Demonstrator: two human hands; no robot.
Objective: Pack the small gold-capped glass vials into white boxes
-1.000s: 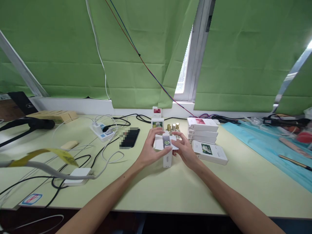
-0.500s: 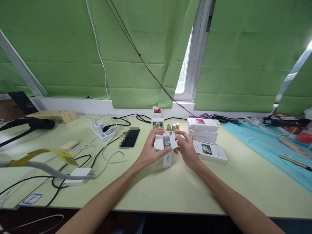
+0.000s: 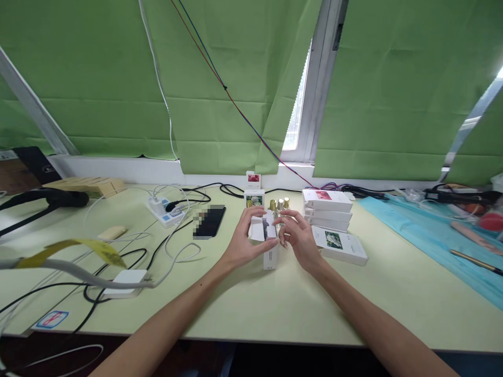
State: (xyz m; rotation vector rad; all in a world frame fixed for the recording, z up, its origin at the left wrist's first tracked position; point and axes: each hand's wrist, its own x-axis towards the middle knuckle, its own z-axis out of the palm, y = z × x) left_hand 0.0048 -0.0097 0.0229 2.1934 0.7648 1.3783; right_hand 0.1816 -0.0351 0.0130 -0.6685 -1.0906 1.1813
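Observation:
A small white carton [image 3: 270, 260] stands upright on the table with its top end open. My left hand [image 3: 248, 238] is closed around it, thumb on the near side and fingers at the far side. A white flap sticks out toward that palm. My right hand [image 3: 297, 236] is at the carton's right edge, fingers bent and apart, by the right flap [image 3: 271, 229], which leans over the opening. This flap hides most of the inside. Just behind stand several small glass bottles with gold and silver caps [image 3: 280, 203].
White boxes with a pink picture [image 3: 328, 197] are stacked at the right, beside a box with a white-flower picture [image 3: 334, 241]. Another flower-picture box [image 3: 254, 199] stands behind. A phone [image 3: 211, 221], power strip [image 3: 163, 212] and loose cables lie left. Blue plastic sheeting [image 3: 424, 230] covers the far right.
The carton's right flap has swung inward over the opening, covering the round top of the item that showed inside. My right fingers have shifted slightly left. My left hand keeps its place.

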